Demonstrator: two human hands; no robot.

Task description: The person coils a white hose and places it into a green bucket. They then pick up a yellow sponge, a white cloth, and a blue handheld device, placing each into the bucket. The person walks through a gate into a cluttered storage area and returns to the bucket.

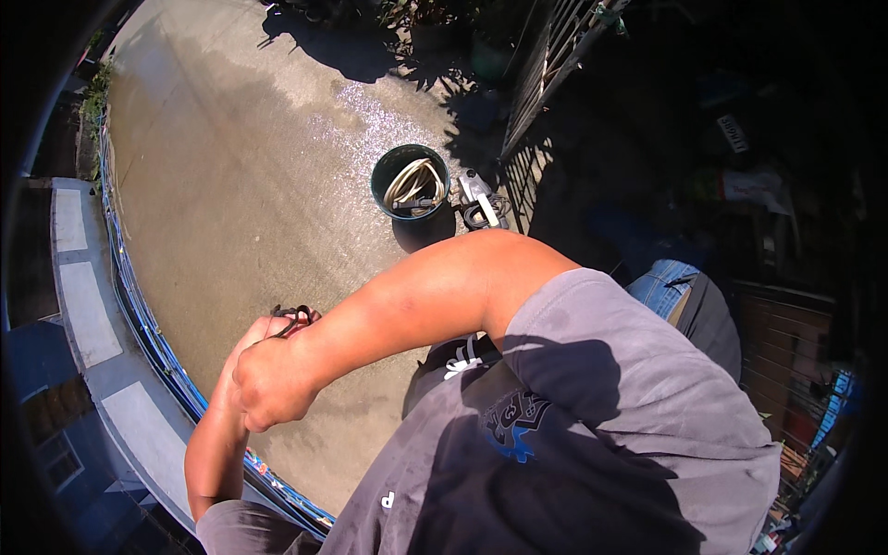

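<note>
Gripping small black looped thing (292, 319) in left hand (252, 335); right hand (271, 387) fisted over left wrist, contents unclear. Next probably needs steady two-handed pull.

Harsh direct sun, strong contrast. Glare on wet concrete floor (277, 166) upper centre, blown highlights on forearm mid-frame. Deep black shadow across right side, detail lost there; hard-edged shadow on grey shirt (592, 407) lower right. Heavy fisheye bending at left rim, dark vignette in corners. Centre sharp, edges soft.
</note>
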